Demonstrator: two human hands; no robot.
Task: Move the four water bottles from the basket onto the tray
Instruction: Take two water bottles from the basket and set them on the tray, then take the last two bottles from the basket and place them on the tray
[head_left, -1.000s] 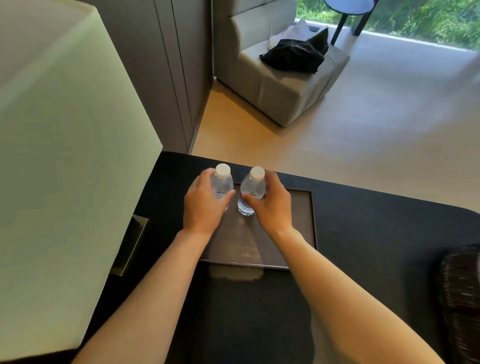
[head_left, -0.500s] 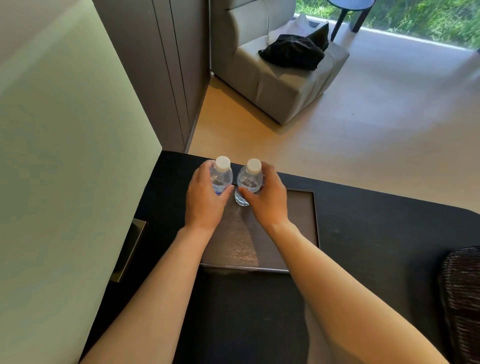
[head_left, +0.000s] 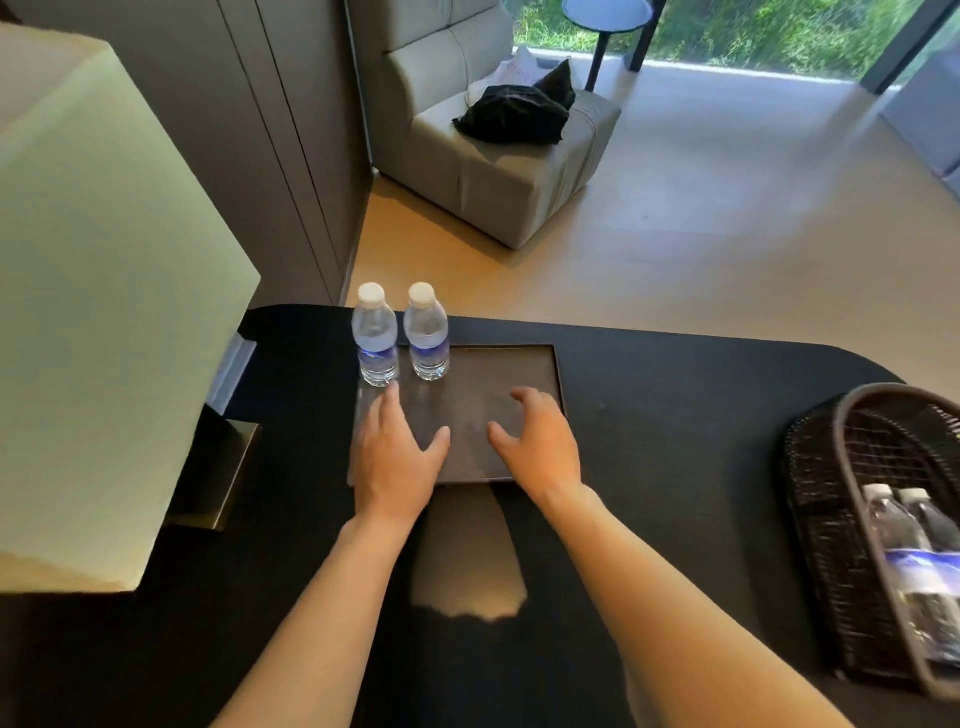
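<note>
Two clear water bottles with white caps and blue labels stand upright side by side at the far left corner of the dark tray (head_left: 519, 364): the left bottle (head_left: 375, 338) and the right bottle (head_left: 427, 335). My left hand (head_left: 395, 457) hovers open over the tray's near left part, just short of the left bottle. My right hand (head_left: 537, 447) is open over the tray's near right part, holding nothing. At the right edge a dark woven basket (head_left: 831, 493) with a handle holds two more bottles (head_left: 914, 551) lying inside.
The tray lies on a black table (head_left: 675, 415) with a rounded far right corner. A large pale lampshade (head_left: 93, 312) on a brass base (head_left: 228, 467) fills the left side. Beyond the table are a wooden floor, a grey armchair (head_left: 493, 156) and dark cabinet panels.
Both hands have let go of the two bottles and drawn back toward me. The bottles now stand free on the tray. The view has swung right, showing the basket.
</note>
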